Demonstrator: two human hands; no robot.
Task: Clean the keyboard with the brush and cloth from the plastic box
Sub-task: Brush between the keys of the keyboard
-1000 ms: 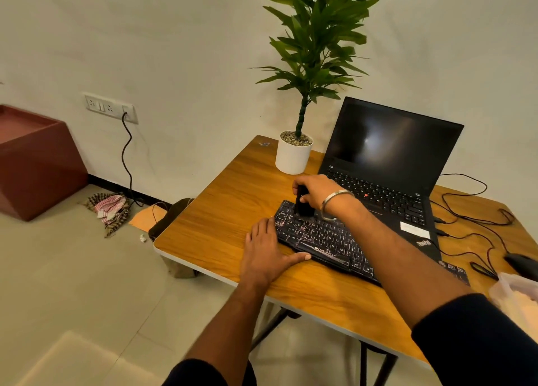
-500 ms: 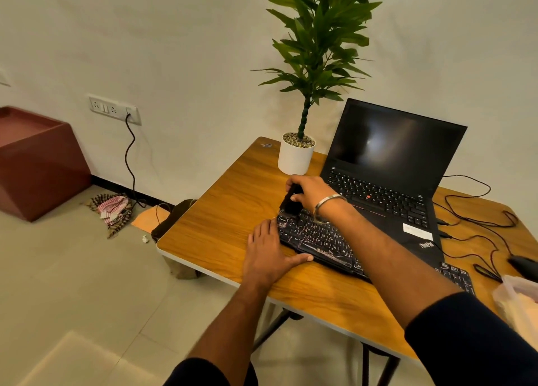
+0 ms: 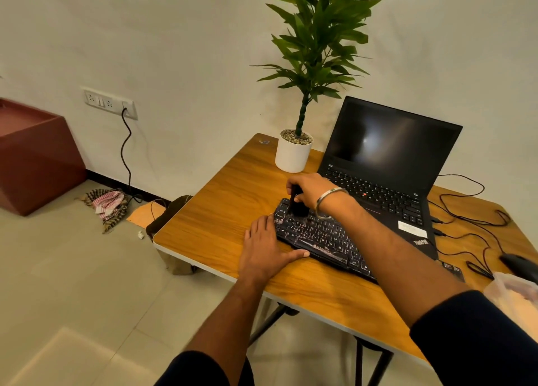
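A black keyboard (image 3: 323,238) lies slanted on the wooden table (image 3: 221,211), in front of the laptop. My right hand (image 3: 311,189) grips a black brush (image 3: 297,205) whose bristles rest on the keyboard's far left corner. My left hand (image 3: 267,250) lies flat on the table against the keyboard's left end, thumb along its near edge. A clear plastic box (image 3: 515,292) shows at the right edge; its contents are unclear. No cloth can be made out on the table.
An open black laptop (image 3: 387,164) stands behind the keyboard. A white potted plant (image 3: 294,152) is at the table's far corner. Cables (image 3: 471,225) and a black mouse (image 3: 518,263) lie to the right. A rag (image 3: 107,205) lies on the floor.
My right hand swept the brush left toward the keyboard's corner, then slightly back right. My left hand stayed in place against the keyboard's end.
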